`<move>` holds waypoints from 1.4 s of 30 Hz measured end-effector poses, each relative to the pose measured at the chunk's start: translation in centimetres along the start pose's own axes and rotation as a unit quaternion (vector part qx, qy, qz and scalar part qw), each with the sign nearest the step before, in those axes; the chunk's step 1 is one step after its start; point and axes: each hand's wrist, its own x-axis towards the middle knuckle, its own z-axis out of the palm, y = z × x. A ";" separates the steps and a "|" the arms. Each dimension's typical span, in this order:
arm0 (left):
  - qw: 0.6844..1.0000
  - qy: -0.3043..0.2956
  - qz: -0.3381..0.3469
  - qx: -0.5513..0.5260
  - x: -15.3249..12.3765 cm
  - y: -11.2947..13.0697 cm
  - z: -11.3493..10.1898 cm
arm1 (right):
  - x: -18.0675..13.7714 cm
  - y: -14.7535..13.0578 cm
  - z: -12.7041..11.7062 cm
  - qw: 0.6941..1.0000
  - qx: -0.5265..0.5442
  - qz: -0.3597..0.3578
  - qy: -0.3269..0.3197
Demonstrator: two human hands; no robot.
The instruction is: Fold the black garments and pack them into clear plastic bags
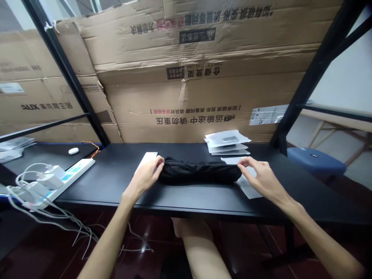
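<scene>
Black desk (116,176), left hand (147,174) grasping dark bundle (200,172), right hand (258,176) pinching it, folds indistinct

Soft, even indoor light leaves a faint sheen on the black table (116,174); below it the floor (43,248) sits dim, while wide-angle distortion bends uprights (66,73) above.

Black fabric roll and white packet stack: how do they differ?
The black fabric roll is dark and bulky; the white packet stack is pale, flat, layered. The left hand and right hand touch the roll's ends; the stack lies untouched. Both rest on the black table.
</scene>
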 end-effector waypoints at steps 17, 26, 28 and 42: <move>0.974 -0.054 -0.060 0.212 8.2 -1.0 4.1 | 5.9 2.5 3.9 0.978 -0.177 -0.061 -0.089; 0.977 -0.074 -0.087 0.180 8.2 -1.1 6.3 | 5.6 -8.6 6.4 0.985 -0.085 -0.106 -0.107; 0.978 -0.069 -0.093 0.175 8.1 -0.9 6.3 | 5.5 -11.4 8.1 0.980 -0.080 -0.096 -0.151; 0.958 -0.024 -0.214 0.188 6.1 2.4 6.7 | 4.5 -15.1 15.9 0.963 -0.090 -0.003 -0.256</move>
